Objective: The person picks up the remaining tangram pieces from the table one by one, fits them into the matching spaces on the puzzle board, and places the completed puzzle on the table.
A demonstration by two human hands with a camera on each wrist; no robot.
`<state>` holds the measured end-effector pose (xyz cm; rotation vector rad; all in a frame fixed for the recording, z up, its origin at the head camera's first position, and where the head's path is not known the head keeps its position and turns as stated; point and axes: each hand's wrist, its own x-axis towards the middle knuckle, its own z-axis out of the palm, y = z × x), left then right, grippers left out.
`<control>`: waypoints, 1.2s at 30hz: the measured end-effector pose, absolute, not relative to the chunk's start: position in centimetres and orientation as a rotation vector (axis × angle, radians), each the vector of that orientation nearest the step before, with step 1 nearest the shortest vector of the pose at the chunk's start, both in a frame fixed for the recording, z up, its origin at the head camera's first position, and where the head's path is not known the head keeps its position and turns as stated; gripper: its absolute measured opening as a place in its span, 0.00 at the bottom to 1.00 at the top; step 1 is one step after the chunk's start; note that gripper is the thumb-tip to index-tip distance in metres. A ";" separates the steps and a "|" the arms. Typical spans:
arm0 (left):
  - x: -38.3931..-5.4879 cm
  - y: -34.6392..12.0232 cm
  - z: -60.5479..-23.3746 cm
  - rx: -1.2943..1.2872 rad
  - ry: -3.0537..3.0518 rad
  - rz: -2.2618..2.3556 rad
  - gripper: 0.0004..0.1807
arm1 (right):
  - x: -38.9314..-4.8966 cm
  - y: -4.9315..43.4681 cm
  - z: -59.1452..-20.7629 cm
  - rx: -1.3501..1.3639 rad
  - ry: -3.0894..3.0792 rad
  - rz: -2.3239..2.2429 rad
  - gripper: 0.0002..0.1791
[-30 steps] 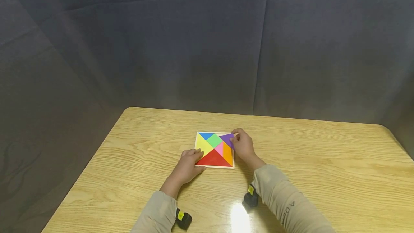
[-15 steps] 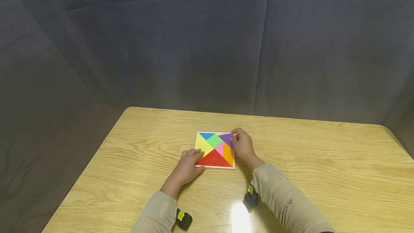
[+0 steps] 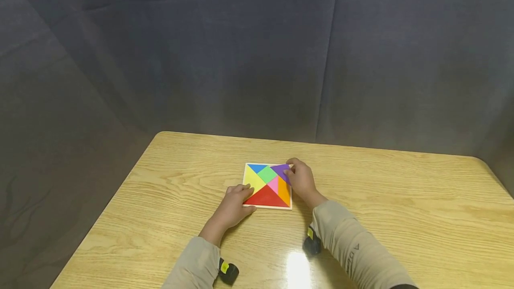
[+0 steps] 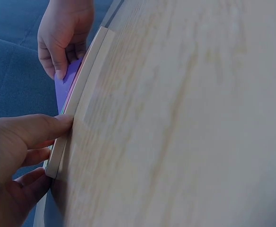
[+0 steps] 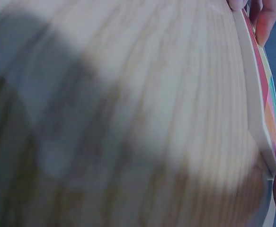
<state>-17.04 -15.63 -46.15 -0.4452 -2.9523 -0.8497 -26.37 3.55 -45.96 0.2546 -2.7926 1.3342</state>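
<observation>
A square wooden tangram tray [image 3: 270,208] lies on the table, filled with coloured pieces: a yellow triangle [image 3: 251,178], red triangle [image 3: 267,196], blue triangle [image 3: 257,168], green square [image 3: 267,174], pink triangle [image 3: 273,184] and orange piece [image 3: 283,191]. My left hand [image 3: 234,204] holds the tray's near left corner, thumb against the front edge. At the far right corner my right hand [image 3: 302,181] pinches a purple triangle [image 3: 280,171]. In the left wrist view, that purple triangle [image 4: 66,89] stands tilted above the rim. Part of it is hidden by my fingers.
The wood-grain table [image 3: 381,200] stretches around the tray on all sides. A dark cloth [image 3: 225,66] hangs behind its far edge. Black wrist cameras [image 3: 229,273] sit beneath both sleeves, and light glares off the front of the table.
The purple triangle has shifted slightly left and away, closer to the green square, in my right hand. My left hand keeps its hold on the tray corner.
</observation>
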 end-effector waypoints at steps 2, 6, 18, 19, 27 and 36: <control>-17.0 -15.6 -46.2 -0.449 -2.949 -0.850 0.27 | -26.4 3.5 -45.9 0.259 -2.799 1.330 0.13; -17.0 -15.6 -46.2 -0.450 -2.943 -0.850 0.27 | -26.5 3.5 -46.0 0.268 -2.800 1.333 0.13; -17.0 -15.5 -46.3 -0.443 -2.951 -0.866 0.27 | -26.9 3.5 -46.1 0.271 -2.841 1.274 0.13; -16.9 -15.5 -46.2 -0.444 -2.950 -0.868 0.27 | -26.9 3.6 -46.1 0.276 -2.846 1.262 0.13; -16.9 -15.5 -46.2 -0.450 -2.939 -0.872 0.27 | -26.9 3.6 -46.2 0.304 -2.885 1.146 0.16; -17.0 -15.5 -46.2 -0.461 -2.944 -0.870 0.26 | -26.5 3.4 -46.5 0.333 -2.936 0.991 0.18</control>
